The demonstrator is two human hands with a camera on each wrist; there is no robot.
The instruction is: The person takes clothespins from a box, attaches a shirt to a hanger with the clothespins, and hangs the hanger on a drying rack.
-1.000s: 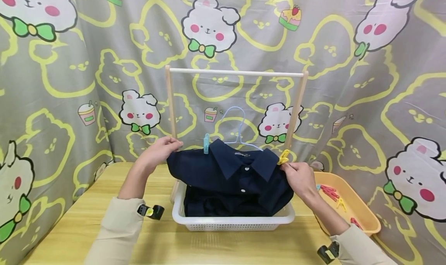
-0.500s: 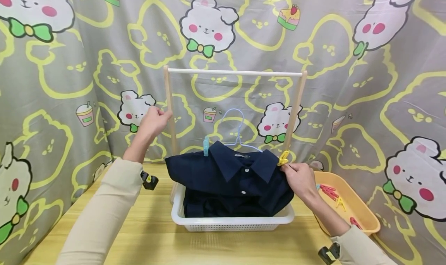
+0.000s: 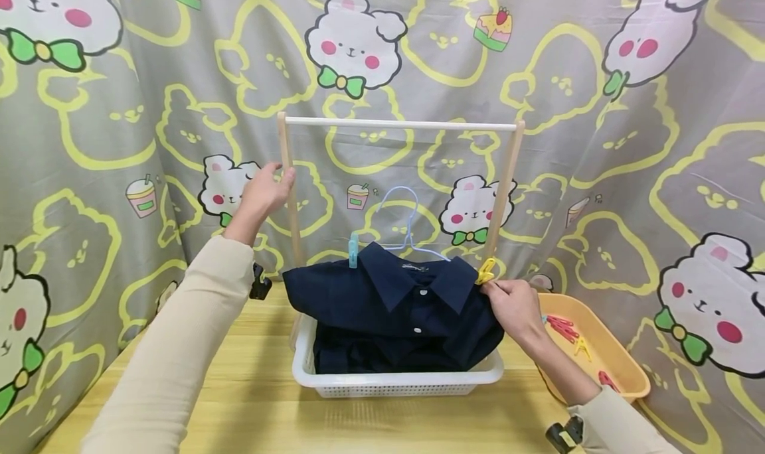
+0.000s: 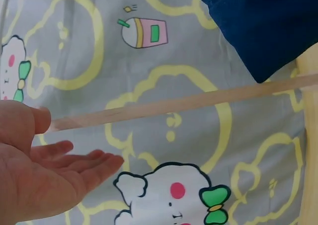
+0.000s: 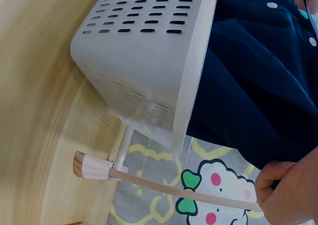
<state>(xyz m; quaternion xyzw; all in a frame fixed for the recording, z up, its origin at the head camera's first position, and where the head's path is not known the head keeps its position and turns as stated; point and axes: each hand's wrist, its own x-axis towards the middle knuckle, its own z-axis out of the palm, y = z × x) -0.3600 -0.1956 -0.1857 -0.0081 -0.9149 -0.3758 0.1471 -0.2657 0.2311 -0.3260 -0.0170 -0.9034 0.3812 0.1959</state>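
Observation:
A navy collared shirt [image 3: 394, 301] lies partly in a white basket [image 3: 400, 382], its shoulders raised above the rim. The hook of a light blue hanger [image 3: 409, 222] shows behind its collar. One light blue clothespin [image 3: 353, 250] is on the left shoulder, and a yellow clothespin [image 3: 486, 271] is on the right. My right hand [image 3: 514, 311] pinches the shirt at the right shoulder, just below the yellow clothespin. Up at the left post of a wooden rack [image 3: 290, 202], my left hand [image 4: 54, 170] has its fingers extended and holds nothing; whether it touches the post is unclear.
A yellow-orange tray [image 3: 618, 348] with several red, yellow and blue clothespins stands to the right of the basket. The rack's white crossbar [image 3: 400, 124] spans above the shirt. A patterned curtain [image 3: 370, 62] encloses the wood-grain table [image 3: 269, 394].
My left hand has let go of the shirt's left sleeve and moved up to the rack's left post, its fingers opening out. The right hand keeps its hold on the shirt.

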